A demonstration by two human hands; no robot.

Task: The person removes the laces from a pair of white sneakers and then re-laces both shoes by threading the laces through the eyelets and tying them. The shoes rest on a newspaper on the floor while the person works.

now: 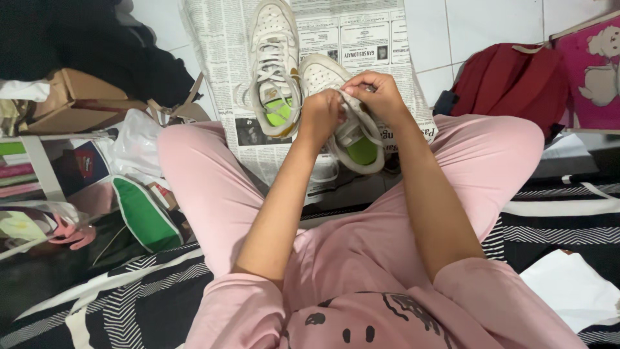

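While 2 white sneakers sit on newspaper (361,39), left hand (321,113) & right hand (381,94) pinch one sneaker's (352,132) lace (354,103).

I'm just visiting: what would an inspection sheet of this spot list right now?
Surface: newspaper spread on white floor tiles.
Job's things: two white sneakers with green insoles; the right sneaker is in hand, the left sneaker lies beside it.
Clutter: cardboard box, red bag, green-soled shoe, white cloth.
Hands: left hand and right hand both pinch the right sneaker's lace.
Cables: nothing seen.
Surroundings: striped black-and-white mat, pink item with a bear picture.
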